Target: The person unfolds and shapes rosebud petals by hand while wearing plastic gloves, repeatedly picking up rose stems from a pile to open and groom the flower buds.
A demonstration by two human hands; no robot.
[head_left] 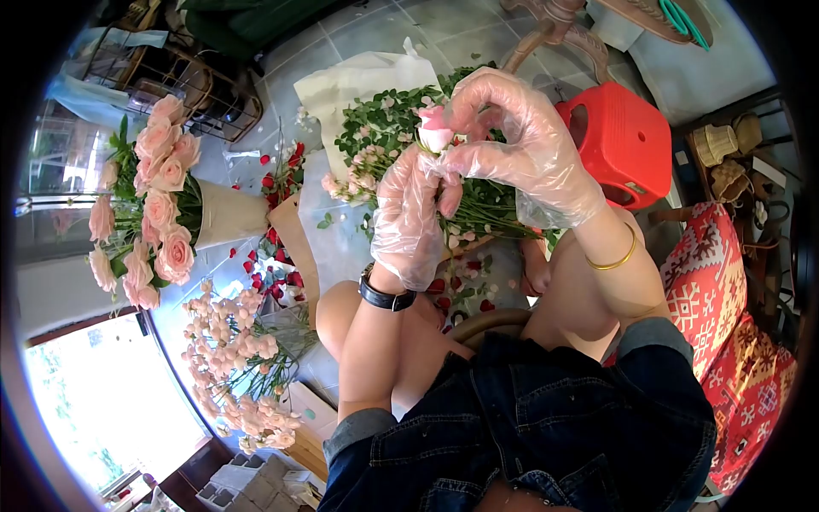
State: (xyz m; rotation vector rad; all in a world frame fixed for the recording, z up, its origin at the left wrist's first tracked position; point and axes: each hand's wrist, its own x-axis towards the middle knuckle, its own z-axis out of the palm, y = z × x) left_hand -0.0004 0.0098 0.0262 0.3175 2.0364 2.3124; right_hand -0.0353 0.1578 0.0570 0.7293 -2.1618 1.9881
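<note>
A small pink rose (435, 130) stands upright between my two hands, both in clear plastic gloves. My left hand (408, 213), with a black watch strap at the wrist, is closed just below the bloom; the stem is hidden in its fingers. My right hand (525, 145) curls round from the other side, its thumb and fingertips pinching at the flower's base and edge. Beneath them lies a bunch of small pale pink spray roses (363, 171) with green leaves, on white wrapping paper (354, 77).
Pink roses (162, 222) fill a pale bucket (230, 213) at the left, with more pale pink spray roses (226, 341) nearer me. Red petals (271, 179) litter the tiled floor. A red plastic stool (627, 141) and a red patterned cushion (708, 290) stand at the right.
</note>
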